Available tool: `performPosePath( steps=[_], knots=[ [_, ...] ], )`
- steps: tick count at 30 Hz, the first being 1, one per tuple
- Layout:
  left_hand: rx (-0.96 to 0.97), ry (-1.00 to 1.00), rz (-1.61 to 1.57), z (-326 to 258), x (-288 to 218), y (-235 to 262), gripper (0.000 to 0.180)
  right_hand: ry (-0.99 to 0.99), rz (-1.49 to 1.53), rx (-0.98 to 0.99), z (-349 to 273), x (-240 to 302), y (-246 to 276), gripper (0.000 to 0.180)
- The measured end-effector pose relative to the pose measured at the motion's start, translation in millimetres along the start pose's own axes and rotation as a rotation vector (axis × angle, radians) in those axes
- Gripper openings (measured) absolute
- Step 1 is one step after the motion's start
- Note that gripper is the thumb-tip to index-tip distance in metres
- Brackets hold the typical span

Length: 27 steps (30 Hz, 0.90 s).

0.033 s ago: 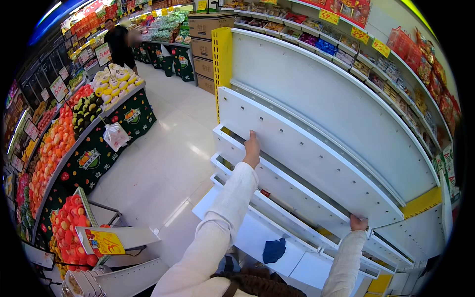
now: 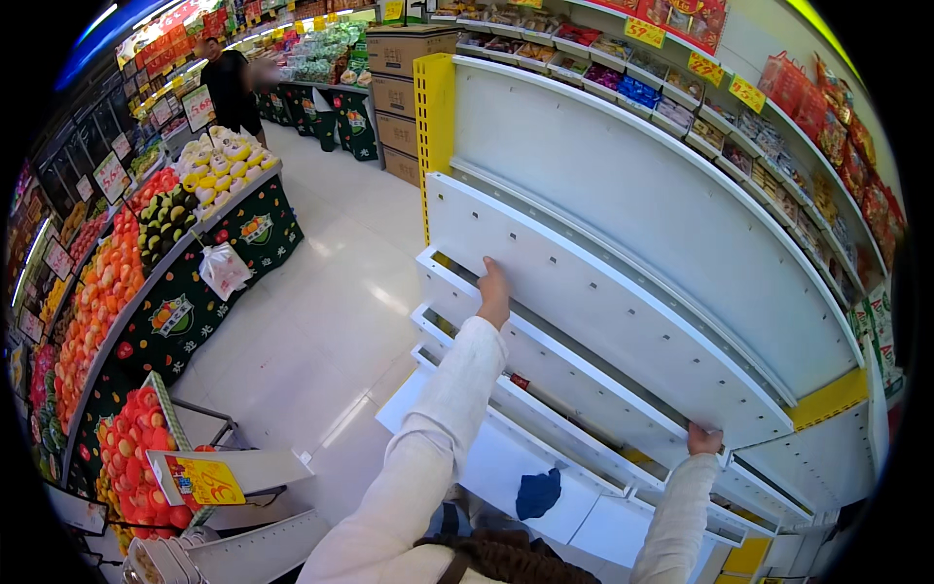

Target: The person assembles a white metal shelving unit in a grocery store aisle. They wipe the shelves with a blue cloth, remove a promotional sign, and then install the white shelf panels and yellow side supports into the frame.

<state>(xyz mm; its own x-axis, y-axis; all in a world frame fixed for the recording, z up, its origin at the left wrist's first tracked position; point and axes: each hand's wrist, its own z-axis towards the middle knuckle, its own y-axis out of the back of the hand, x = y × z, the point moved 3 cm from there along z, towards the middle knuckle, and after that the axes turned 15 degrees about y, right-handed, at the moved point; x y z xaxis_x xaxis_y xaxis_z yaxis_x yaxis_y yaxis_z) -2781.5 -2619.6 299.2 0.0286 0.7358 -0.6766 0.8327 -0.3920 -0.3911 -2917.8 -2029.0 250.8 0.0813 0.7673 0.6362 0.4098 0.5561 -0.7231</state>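
Both my hands are on a white metal shelf board (image 2: 593, 288) with small square holes, set in a white shelving unit. My left hand (image 2: 494, 294) grips its near edge toward the left end, the thumb on top and the other fingers mostly hidden. Toward the right end, my right hand (image 2: 702, 440) is closed on the same edge, its fingers partly out of sight. More white boards sit in tiers underneath. A crumpled dark blue cloth (image 2: 538, 493) lies on the lowest white board (image 2: 598, 526).
A yellow slotted upright (image 2: 434, 146) stands at the unit's left end, beside stacked cardboard boxes (image 2: 394, 97). Packaged snacks fill sloping shelves (image 2: 623, 73) behind. Fruit stands (image 2: 156, 253) line the left across a pale tiled floor (image 2: 292, 311). A person (image 2: 231, 88) stands far left.
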Motion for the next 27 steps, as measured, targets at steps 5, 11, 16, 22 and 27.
performPosePath(
  steps=[5,11,16,22,27],
  knots=[
    [0.267,0.098,-0.333,23.4,-0.7,10.3,0.064,0.199,-0.184,0.007,-37.0,4.2,-7.2,0.05],
    [0.268,0.049,-0.282,14.0,-3.3,6.5,0.065,0.256,-0.254,0.015,-29.0,4.8,7.3,0.05],
    [0.259,0.099,-0.277,12.7,-3.0,1.0,0.065,0.236,-0.21,-0.065,-24.4,4.6,9.3,0.053],
    [0.216,-0.088,-0.133,17.8,-9.9,7.5,0.069,0.16,-0.127,0.09,-27.2,3.3,1.5,0.051],
    [0.196,0.04,-0.043,-25.3,-10.4,7.4,0.074,0.199,-0.088,0.0,-14.7,14.1,13.9,0.046]
  ],
)
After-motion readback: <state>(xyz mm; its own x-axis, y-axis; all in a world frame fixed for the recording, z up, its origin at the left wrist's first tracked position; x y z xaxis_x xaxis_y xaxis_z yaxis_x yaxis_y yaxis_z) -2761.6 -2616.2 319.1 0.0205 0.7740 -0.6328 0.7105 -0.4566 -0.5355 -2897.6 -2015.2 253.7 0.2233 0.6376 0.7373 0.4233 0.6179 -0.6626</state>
